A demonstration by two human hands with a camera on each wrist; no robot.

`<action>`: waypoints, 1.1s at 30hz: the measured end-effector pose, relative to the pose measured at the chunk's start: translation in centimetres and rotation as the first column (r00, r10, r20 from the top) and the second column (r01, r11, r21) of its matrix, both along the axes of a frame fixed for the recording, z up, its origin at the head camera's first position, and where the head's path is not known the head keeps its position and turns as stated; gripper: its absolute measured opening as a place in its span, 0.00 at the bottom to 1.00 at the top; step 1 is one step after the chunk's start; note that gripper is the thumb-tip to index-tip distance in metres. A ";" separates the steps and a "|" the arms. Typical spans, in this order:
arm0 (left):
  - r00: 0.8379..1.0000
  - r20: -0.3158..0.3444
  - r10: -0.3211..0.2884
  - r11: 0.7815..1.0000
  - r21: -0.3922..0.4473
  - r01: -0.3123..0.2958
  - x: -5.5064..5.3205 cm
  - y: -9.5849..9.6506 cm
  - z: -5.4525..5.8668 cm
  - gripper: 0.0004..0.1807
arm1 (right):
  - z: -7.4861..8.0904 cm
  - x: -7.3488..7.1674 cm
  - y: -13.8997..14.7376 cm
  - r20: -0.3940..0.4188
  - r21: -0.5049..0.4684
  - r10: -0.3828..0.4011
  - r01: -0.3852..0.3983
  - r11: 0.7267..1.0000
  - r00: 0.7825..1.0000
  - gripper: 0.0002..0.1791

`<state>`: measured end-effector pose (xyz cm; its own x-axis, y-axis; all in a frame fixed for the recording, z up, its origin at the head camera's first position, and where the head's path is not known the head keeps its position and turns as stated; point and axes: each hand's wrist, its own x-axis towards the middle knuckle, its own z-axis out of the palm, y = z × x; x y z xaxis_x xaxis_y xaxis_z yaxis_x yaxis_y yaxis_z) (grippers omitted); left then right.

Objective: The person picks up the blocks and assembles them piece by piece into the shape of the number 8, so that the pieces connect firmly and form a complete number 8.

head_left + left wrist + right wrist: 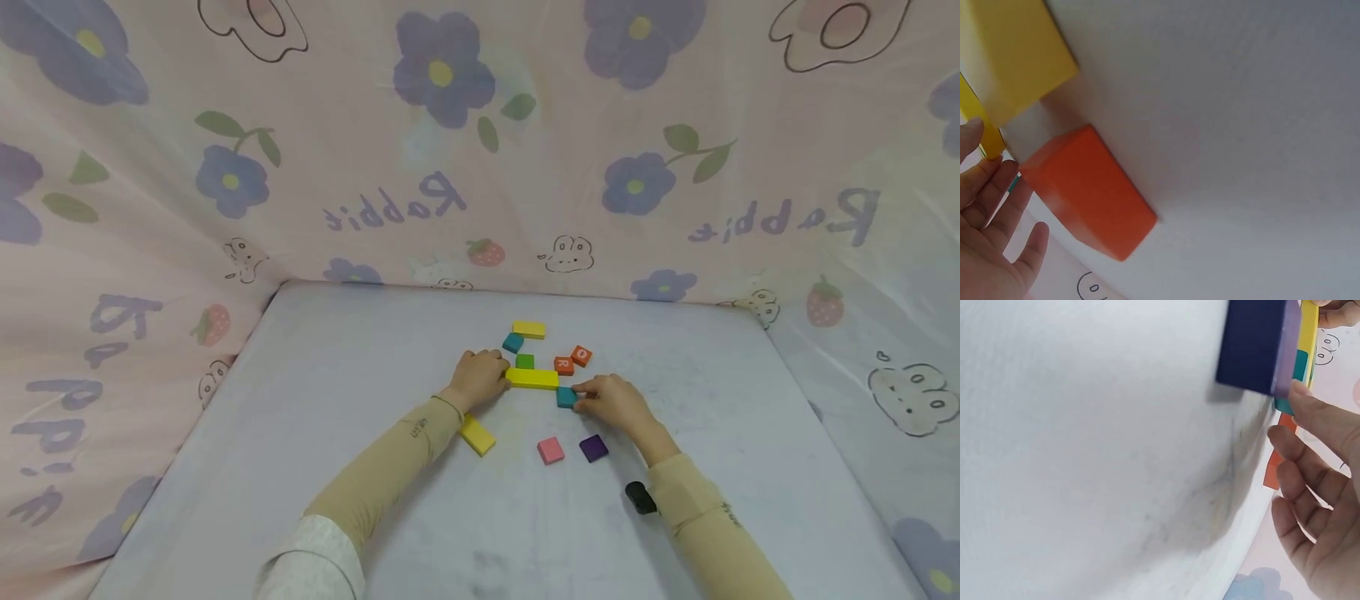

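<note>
Left hand and right hand are both grasping: the left pinches the left end of a long yellow block between thumb and fingers, while the right grips a teal block by its right edge. Around them hangs a pink cloth printed with purple flowers, rabbits and strawberries, enclosing a white tabletop. Long and level, the yellow block lies near the middle of that surface, with the held teal block at its near right corner; whether those two touch is hard to tell. Of two shorter yellow pieces, a far yellow block lies beyond the hands and a near yellow block sits slanted beside the left sleeve. An orange block close to the latter shows only from the left wrist. Next to the right sleeve rests a small black object. Among the little squares, pink and dark purple lie apart on the near side; green is at the long piece's far edge, a second teal one beside the far yellow block, and two orange letter tiles, R and O, sit together to the right.
</note>
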<state>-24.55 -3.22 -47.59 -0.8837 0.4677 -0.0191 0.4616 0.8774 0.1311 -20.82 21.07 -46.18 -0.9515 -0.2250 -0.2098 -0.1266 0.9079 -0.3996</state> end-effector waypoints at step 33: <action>0.994 0.028 0.103 0.981 0.160 -0.106 -1.9 1.3 0.9 0.14 | -0.7 0.1 0.3 0.045 -0.019 -0.053 0.054 0.998 0.998 0.21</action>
<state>-26.43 -1.88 -46.70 -0.9281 0.3709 0.0317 0.3643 0.8874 0.2826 -20.74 21.33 -46.85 -0.9523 -0.1782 -0.2478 -0.0596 0.9048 -0.4216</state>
